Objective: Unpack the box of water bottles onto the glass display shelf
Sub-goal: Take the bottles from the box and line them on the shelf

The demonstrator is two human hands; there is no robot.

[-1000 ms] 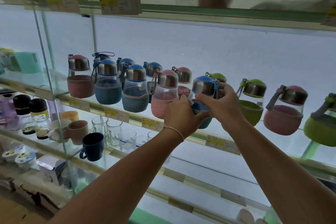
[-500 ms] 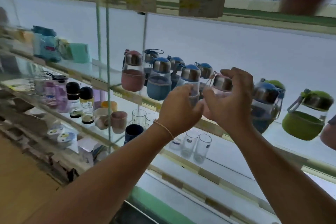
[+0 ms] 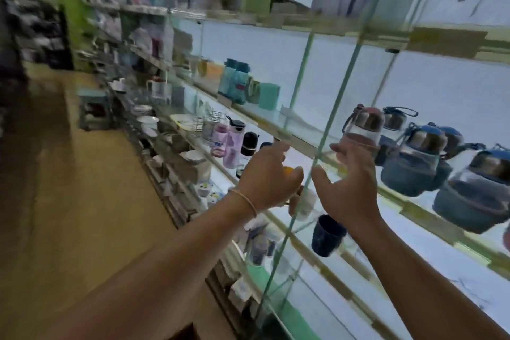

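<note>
Several small water bottles with steel lids stand in a row on the glass display shelf (image 3: 300,141) at the right: a pink-sleeved bottle (image 3: 363,130) leads, blue-sleeved bottles (image 3: 411,165) follow. My left hand (image 3: 269,176) and my right hand (image 3: 350,188) hover in front of the shelf edge, left of the bottles, with relaxed fingers and nothing in them. The view is blurred by head motion. No box is in view.
A vertical glass divider (image 3: 323,146) with a green edge stands just behind my hands. The shelf below holds a dark blue mug (image 3: 327,234) and glasses. More shelves of cups and bottles run off to the left beside a wooden floor aisle (image 3: 82,201).
Both hands have let go of the bottle they held on the shelf and have come away empty. The view has swung left, so the bottles now sit at the right.
</note>
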